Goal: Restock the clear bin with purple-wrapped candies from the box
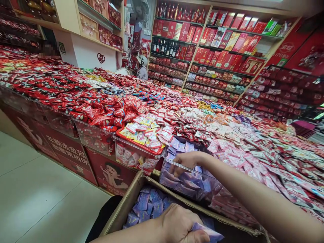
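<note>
My left hand [181, 224] is over a cardboard box [138, 179] at the bottom, fingers closed on a small purple packet [209, 233]. More purple packets [149, 204] fill the left side of the box below that hand. My right hand [186, 162] reaches into a clear plastic bin [192, 169] just beyond the box. Its fingers point down, somewhat apart, against purple packets [174, 184] inside. I see nothing held in it, though the palm side is partly hidden.
Left of the purple bin stands a clear bin with a red tray [118, 133] of yellow and pink packets. Pink packets [235, 152] heap up to the right. Red packets [101, 114] cover the long counter. A person in a helmet [142, 67] is at the back near shelves [187, 72].
</note>
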Demonstrator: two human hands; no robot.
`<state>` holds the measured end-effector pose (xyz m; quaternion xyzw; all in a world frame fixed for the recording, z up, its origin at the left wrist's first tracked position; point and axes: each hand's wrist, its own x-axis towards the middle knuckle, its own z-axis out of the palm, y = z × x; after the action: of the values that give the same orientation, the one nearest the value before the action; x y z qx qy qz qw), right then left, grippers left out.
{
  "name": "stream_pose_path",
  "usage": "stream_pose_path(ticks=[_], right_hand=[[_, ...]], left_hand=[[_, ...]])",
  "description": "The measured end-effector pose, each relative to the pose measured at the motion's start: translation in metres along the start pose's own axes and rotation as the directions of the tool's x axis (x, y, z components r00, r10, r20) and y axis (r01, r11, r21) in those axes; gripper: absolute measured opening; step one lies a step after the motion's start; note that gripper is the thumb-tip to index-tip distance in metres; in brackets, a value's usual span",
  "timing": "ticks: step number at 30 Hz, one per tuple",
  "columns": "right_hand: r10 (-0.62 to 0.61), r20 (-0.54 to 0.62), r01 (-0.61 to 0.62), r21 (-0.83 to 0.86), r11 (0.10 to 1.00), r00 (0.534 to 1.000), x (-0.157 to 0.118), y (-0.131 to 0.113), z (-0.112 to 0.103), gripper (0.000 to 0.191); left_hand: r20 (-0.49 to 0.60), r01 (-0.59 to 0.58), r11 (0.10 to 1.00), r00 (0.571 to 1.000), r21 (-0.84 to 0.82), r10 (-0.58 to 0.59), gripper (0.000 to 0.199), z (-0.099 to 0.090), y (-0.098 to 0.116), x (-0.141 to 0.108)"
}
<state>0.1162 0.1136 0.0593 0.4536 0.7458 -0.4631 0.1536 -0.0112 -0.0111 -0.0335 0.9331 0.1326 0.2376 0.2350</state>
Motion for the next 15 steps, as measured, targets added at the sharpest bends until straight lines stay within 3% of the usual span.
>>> stream_pose_path(ticks=[7, 13, 15], right_hand=[[0.052, -0.018, -0.05, 0.095, 0.994, 0.998, -0.009, -0.002, 0.0, 0.044], [0.035, 0.023, -0.038, 0.139, 0.99, 0.999, -0.008, 0.0, 0.001, 0.044], [0.029, 0.025, -0.032, 0.152, 0.988, 0.999, -0.007, 0.003, 0.001, 0.044]], left_hand=[[-0.001, -0.022, 1.0, 1.0, -0.016, 0.022, 0.047, 0.008, -0.011, 0.004], [0.012, -0.141, 0.99, 0.99, 0.028, 0.14, 0.057, 0.023, -0.026, 0.004], [0.013, -0.117, 0.993, 0.993, 0.001, 0.117, 0.057, 0.026, -0.028, 0.004]])
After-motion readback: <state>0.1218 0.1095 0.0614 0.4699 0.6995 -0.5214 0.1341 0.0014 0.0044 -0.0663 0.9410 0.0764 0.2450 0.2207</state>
